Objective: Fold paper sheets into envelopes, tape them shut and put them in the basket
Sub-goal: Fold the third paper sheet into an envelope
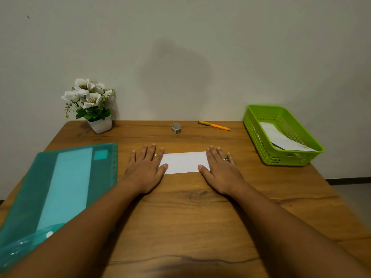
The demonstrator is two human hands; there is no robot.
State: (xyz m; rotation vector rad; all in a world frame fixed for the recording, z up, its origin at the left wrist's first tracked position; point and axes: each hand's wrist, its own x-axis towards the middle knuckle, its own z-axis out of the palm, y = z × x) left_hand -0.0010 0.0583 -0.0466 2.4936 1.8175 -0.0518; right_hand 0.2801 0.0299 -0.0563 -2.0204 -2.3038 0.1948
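A folded white paper [183, 162] lies flat in the middle of the wooden table [190, 217]. My left hand [145, 167] lies flat with straight fingers over the paper's left end. My right hand [219, 169], with a ring on one finger, presses flat on its right end. A small roll of tape [176, 128] stands behind the paper. The green basket [259, 137] sits at the right with a white folded envelope [281, 138] inside it.
A teal plastic folder [60, 187] with a pale sheet inside covers the table's left side. A white pot of white flowers [90, 103] stands at the back left by the wall. An orange pen [214, 125] lies behind the paper, right of the tape.
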